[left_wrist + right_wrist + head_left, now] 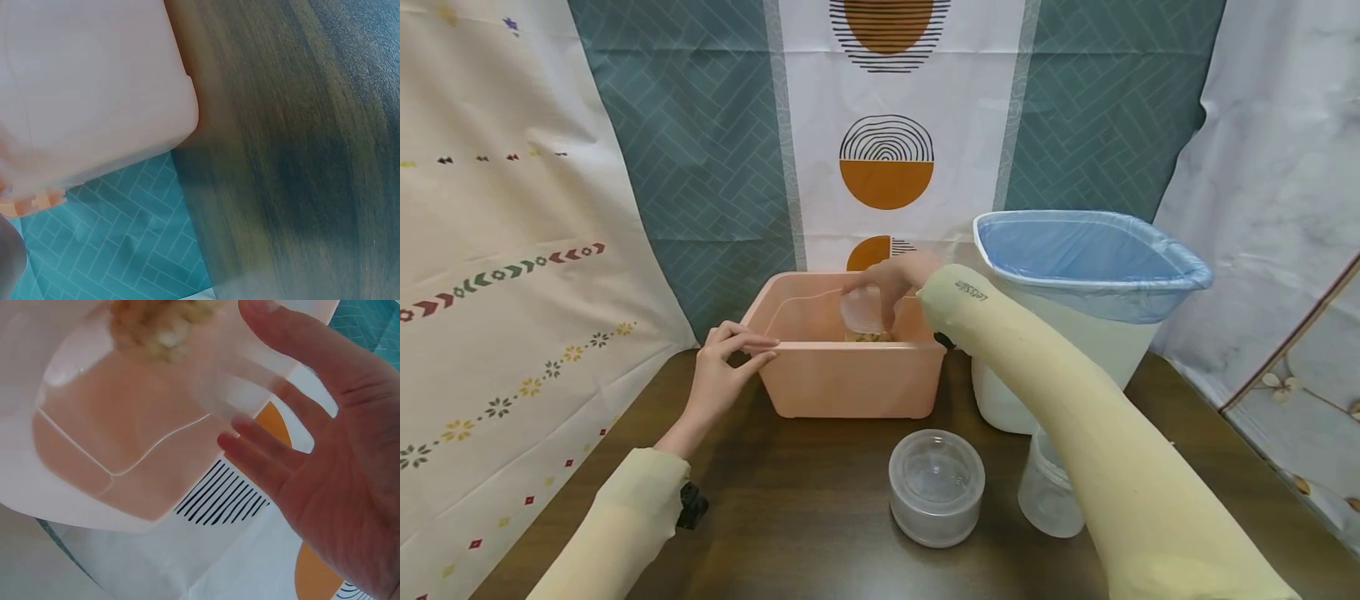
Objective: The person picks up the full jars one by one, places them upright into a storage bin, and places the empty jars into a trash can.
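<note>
A pink plastic tub (857, 383) stands at the back of the table. My left hand (727, 360) pinches its front left rim between thumb and fingers; in the left wrist view the tub's side (94, 81) fills the upper left. Reaching into the tub, my right hand (891, 283) grips a translucent plastic container (861, 310), tilted over the inside. Its fingers curl around the container's side in the right wrist view. Below the container's mouth shows a clump of small yellowish pieces (159, 328), blurred.
A round clear container with a lid (936, 487) sits on the wooden table (790, 517) in front of the tub. Right of it, a clear jar (1051, 492) is partly behind my right sleeve. A white bin (1075, 333) with a blue liner (1075, 246) stands at the right.
</note>
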`<state>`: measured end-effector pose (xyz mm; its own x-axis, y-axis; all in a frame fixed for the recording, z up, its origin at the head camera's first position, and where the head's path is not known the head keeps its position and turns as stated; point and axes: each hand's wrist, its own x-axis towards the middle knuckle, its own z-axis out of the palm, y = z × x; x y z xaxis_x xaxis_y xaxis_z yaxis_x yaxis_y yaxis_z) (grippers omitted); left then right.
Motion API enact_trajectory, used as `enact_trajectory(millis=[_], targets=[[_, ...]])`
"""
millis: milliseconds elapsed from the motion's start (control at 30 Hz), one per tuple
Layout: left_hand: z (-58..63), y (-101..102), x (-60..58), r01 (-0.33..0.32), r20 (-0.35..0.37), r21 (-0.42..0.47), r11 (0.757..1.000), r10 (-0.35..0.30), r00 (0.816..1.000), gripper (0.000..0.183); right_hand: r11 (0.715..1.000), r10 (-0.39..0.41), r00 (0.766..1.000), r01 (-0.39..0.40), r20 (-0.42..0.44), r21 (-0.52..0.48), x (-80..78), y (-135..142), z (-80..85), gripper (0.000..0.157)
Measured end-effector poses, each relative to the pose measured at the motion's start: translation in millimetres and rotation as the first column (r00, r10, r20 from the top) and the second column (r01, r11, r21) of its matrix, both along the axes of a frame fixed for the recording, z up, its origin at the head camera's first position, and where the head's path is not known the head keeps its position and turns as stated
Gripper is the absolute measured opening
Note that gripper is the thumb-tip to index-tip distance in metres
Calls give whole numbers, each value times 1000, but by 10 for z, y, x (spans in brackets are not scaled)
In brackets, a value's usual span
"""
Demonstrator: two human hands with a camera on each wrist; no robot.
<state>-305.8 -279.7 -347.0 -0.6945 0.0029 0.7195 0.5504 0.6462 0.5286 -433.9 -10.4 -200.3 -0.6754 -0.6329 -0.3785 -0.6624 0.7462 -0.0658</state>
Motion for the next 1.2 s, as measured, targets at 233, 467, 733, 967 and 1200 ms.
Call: enact_trajectory(millis=[233,467,733,967,1200], targets=[[-4,15,-15,-5,1,6,1000,5,1000,20,1000,26,998,-27,-51,-13,21,5,37,102],[-3,7,-4,-8,-5,5,1000,8,1000,19,998,57,997,-59,-57,-29,111,31,130,98],[-26,12,-10,-3,-12,4,1000,3,1000,19,996,67,996,-70,-50,-60,162,97,174,95],[-51,15,-3,-16,15,12,1000,16,1000,19,987,95,995,-97,-20,-132,231,132,204,91],[-34,24,-7,-19,17,15,1000,19,1000,19,955,146,987,-159,-71,-250,404,224,355,85]])
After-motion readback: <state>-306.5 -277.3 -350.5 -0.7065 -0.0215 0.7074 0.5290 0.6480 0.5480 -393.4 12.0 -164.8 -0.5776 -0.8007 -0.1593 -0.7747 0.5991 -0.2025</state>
